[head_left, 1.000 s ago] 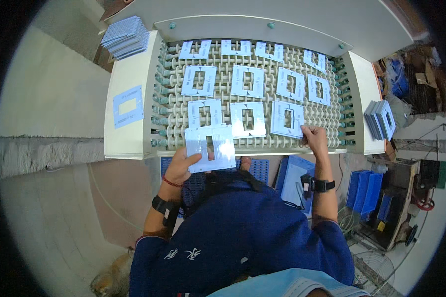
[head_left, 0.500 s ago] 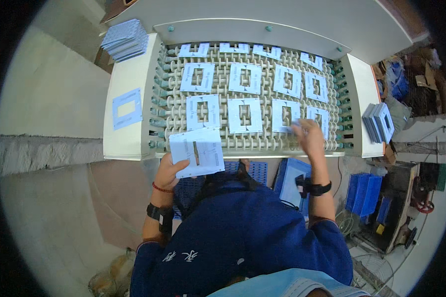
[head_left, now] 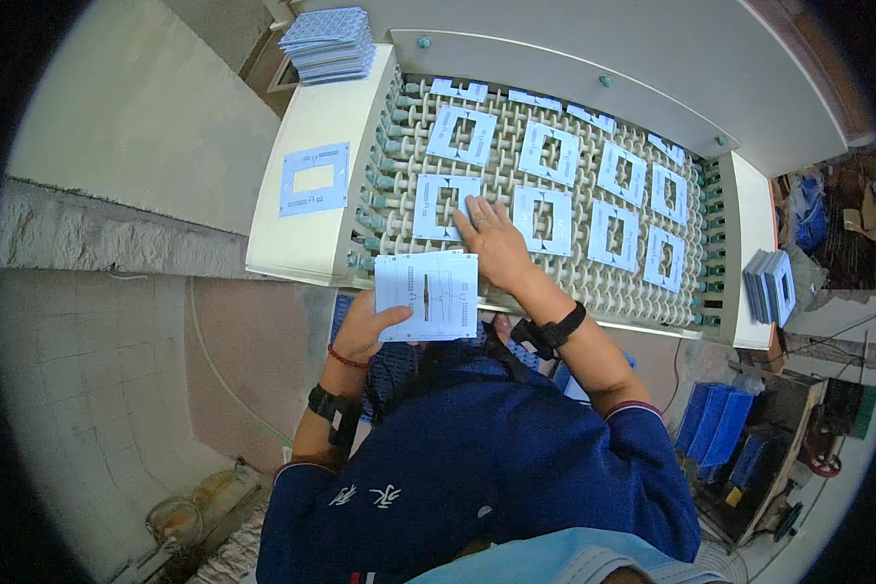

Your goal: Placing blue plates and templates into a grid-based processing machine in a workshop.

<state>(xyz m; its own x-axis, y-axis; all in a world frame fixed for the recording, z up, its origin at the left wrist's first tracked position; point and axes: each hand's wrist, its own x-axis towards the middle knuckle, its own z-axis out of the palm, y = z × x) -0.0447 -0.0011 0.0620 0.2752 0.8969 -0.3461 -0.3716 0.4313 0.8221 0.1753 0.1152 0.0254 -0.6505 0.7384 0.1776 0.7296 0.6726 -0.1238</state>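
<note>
While the left hand point(head_left: 362, 326) grips the held panels point(head_left: 394, 282) at their lower left side, its thumb lies flat on the top face and its other fingers are hidden underneath. The held panels are pale blue and square, with a narrow dark slot at the middle; they are located at the front edge of the roller bed point(head_left: 516, 279), toward its left end. The right hand point(head_left: 499, 245) is palm down, with its fingers extended and slightly apart, and the fingertips lie over the right edge of the near-left panel point(head_left: 426, 206). This panel rests flat on the rollers, just beyond the held panels.

Three more panels continue the near row to the right, and four form the middle row; each has a window cut through its centre. Four panels of the far row are partly covered by the gray hood point(head_left: 652, 73).

On the left ledge point(head_left: 307, 248), a single panel point(head_left: 297, 167) lies flat, with a tall stack point(head_left: 329, 49) at the far end. On the right ledge point(head_left: 749, 333), a smaller pile point(head_left: 767, 287) leans.
</note>
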